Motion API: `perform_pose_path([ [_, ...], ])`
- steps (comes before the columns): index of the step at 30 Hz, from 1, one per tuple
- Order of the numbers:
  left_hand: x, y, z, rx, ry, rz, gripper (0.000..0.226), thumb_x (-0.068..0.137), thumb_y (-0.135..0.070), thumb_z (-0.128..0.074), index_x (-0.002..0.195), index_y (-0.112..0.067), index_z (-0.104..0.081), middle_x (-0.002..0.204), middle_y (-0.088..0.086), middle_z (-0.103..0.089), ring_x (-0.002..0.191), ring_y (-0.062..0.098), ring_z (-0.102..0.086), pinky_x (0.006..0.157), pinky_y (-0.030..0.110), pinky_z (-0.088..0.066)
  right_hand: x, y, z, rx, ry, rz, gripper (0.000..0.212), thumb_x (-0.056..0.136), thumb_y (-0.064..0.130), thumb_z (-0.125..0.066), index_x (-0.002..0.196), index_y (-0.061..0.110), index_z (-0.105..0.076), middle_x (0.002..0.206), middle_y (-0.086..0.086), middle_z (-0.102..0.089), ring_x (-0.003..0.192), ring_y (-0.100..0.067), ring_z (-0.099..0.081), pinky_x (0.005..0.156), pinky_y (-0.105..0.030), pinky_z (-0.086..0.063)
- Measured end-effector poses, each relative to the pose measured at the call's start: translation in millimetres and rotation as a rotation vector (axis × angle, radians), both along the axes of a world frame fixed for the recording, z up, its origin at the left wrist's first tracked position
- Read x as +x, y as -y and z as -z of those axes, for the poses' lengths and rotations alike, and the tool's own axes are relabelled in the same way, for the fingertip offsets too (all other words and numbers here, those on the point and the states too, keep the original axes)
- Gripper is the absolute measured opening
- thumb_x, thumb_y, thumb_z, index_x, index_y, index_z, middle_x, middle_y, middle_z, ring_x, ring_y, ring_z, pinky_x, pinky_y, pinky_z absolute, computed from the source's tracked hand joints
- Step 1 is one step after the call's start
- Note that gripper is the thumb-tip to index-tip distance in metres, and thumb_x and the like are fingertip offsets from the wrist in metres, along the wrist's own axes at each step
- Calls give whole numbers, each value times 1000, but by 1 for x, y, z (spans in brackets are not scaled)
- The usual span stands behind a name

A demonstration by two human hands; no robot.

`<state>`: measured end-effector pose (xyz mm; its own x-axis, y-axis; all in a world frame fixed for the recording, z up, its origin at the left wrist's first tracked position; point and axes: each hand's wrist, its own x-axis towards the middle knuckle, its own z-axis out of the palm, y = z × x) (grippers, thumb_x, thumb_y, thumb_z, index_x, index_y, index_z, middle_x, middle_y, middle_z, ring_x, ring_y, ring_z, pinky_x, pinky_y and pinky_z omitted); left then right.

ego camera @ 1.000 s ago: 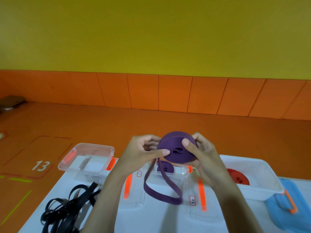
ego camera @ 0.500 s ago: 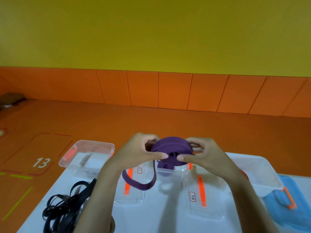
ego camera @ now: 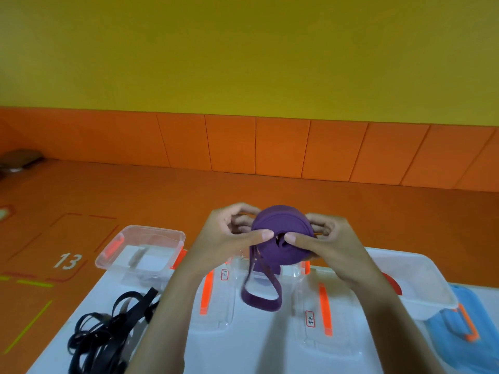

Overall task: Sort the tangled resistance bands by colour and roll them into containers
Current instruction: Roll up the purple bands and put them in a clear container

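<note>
Item: purple band roll point(ego camera: 280, 234), which I hold raised above the table point(ego camera: 259, 344), left hand point(ego camera: 232, 238) at nine o'clock, right hand point(ego camera: 321, 242) at three, both clamped on it; loose tail point(ego camera: 260, 299) dangling at six.

A purple band point(ego camera: 280, 238) is sitting coiled in midair, loose loop dangling; black bands point(ego camera: 105, 338) are lying tangled on the table.

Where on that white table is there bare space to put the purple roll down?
Free: the table strip near the person, between the forearms, below the purple band tail. Also the empty clear container at far left. Crowded: the black bands tangle at left, lids in the middle, a blue lid at right.
</note>
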<state>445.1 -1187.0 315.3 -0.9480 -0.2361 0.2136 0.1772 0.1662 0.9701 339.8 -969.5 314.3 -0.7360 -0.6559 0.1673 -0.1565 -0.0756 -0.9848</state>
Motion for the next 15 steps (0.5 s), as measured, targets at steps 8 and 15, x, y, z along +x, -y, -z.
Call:
perform_pose_path([
  [8,-2,-4,11,248,-1,-13,28,77,-26,-90,103,-18,-83,102,16,-82,93,31,-81,80,34,-65,7,6,21,-138,224,64,53,63,43,-98,105,16,-81,105,-14,-80,91,-29,-80,61,-31,-64],
  [15,-11,-27,29,476,-70,-119,40,86,-25,-87,124,-20,-77,115,17,-80,106,34,-79,84,30,-64,9,16,28,-265,296,152,48,71,36,-96,109,12,-80,113,-18,-79,101,-37,-78,77,-47,-66],
])
